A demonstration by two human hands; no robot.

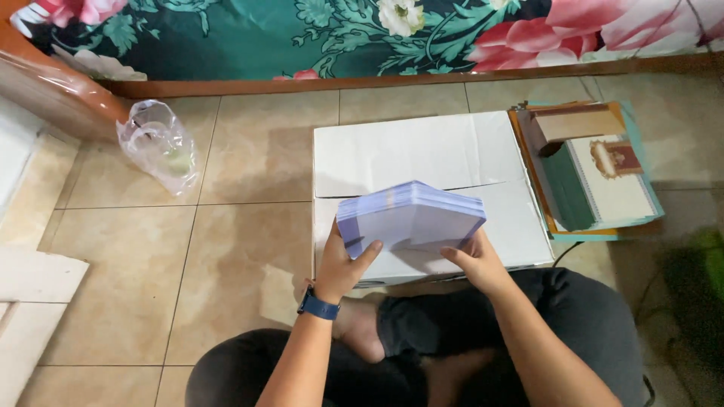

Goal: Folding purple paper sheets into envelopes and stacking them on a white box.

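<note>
I hold a thick stack of pale lilac paper sheets [411, 215] with both hands, just above the near edge of a white cardboard box [422, 154] on the tiled floor. My left hand [341, 265], with a blue watch on its wrist, grips the stack's left corner, thumb on top. On the near right edge my right hand [475, 260] grips from below and the side. The stack is tilted, its edges fanned slightly toward me. I sit cross-legged in dark trousers right behind the box.
A pile of folders, a green-edged booklet and a brown card [592, 162] lies right of the box. A clear plastic bag [158, 147] sits at the left. A floral cloth [362, 30] over a wooden edge runs along the back. White boards [30, 294] lie at the far left.
</note>
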